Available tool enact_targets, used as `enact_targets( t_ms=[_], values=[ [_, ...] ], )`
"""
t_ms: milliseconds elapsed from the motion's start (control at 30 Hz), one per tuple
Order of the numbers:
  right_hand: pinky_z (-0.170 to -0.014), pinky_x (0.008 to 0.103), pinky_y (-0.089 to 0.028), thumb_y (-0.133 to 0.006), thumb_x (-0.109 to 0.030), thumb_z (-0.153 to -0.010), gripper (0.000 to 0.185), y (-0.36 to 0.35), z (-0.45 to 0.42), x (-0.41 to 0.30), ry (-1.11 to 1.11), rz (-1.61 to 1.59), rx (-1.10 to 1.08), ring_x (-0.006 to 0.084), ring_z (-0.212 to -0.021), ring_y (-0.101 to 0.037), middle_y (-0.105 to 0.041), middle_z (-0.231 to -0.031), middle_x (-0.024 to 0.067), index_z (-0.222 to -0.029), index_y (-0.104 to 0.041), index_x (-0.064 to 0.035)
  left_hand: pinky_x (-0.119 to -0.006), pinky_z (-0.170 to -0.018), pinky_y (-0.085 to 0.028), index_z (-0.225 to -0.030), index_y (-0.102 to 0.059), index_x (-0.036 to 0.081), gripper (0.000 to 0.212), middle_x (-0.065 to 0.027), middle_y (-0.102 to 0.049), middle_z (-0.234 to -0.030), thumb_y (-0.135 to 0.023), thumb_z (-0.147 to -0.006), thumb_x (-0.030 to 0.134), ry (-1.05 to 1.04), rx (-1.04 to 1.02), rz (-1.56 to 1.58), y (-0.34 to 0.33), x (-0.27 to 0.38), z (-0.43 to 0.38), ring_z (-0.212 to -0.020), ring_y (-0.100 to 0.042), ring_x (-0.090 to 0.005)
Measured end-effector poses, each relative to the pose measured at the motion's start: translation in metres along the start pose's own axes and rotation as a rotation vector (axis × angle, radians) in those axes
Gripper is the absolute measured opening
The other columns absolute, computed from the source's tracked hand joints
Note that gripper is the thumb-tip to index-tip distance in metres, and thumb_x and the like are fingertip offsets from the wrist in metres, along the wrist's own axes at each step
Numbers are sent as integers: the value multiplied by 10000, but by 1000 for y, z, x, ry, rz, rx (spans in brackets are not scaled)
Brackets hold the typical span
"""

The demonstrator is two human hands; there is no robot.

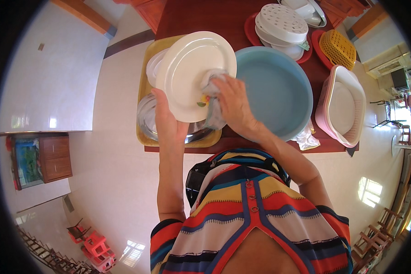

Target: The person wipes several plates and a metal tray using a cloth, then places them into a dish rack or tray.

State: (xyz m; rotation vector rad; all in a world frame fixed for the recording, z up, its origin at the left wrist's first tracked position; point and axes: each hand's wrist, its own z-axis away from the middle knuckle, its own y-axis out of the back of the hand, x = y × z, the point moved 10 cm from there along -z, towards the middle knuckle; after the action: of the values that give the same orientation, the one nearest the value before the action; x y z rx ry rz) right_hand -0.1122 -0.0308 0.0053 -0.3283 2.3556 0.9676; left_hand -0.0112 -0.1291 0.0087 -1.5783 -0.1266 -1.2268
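My left hand (169, 118) grips the lower left rim of a cream oval plate (186, 72) with a small flower print. The plate is tilted up towards me above a yellow tray (142, 133). Bunched in my right hand (234, 102) is a pale cloth (214, 114), pressed against the plate's face near its right rim. One end of the cloth hangs down past the flower print. Under the plate, partly hidden, the tray holds white dishes (154, 66) and shiny metal dishes (146, 114). A blue basin (274, 92) stands just right of my right hand.
Behind the basin, a red tray (250, 29) bears white perforated steamer ware (283, 22). Further right are a yellow basket (339, 48) and a pink-and-white basket (361, 99) with a pale plate in it. A crumpled white plastic bag (307, 137) lies at the front edge of the dark red table (205, 15).
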Motion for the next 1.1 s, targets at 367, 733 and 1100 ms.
enact_targets(
  t_ms=[367, 733, 1100],
  values=[
    [-845, 393, -384, -540, 8, -715, 291, 12, -55, -65, 307, -124, 106, 328, -974, -462, -523, -1065, 101, -994, -569, -67, -351, -960, -386, -1305, -373, 74, 663, -60, -462, -1275, -330, -886, 586, 124, 75, 68, 6, -29, 3, -1159, -449, -206],
    [-856, 411, -367, -575, -12, -688, 374, -5, -18, -64, 289, -7, -168, 310, -993, -475, -515, -1098, 131, -1057, -546, -60, -370, -988, -372, -1315, -347, 38, 682, -104, -431, -1309, -323, -893, 573, 17, 154, -45, 24, -3, 5, -1190, -429, -217],
    [-837, 418, -357, -557, -20, -749, 332, 68, -63, 42, 67, 193, 264, 337, -1005, -464, -509, -1080, 156, -1077, -531, -60, -375, -1015, -340, -1338, -304, 32, 668, -99, -389, -1347, -302, -910, 545, 140, 3, 21, -1, -16, 10, -1220, -399, -228]
  ],
)
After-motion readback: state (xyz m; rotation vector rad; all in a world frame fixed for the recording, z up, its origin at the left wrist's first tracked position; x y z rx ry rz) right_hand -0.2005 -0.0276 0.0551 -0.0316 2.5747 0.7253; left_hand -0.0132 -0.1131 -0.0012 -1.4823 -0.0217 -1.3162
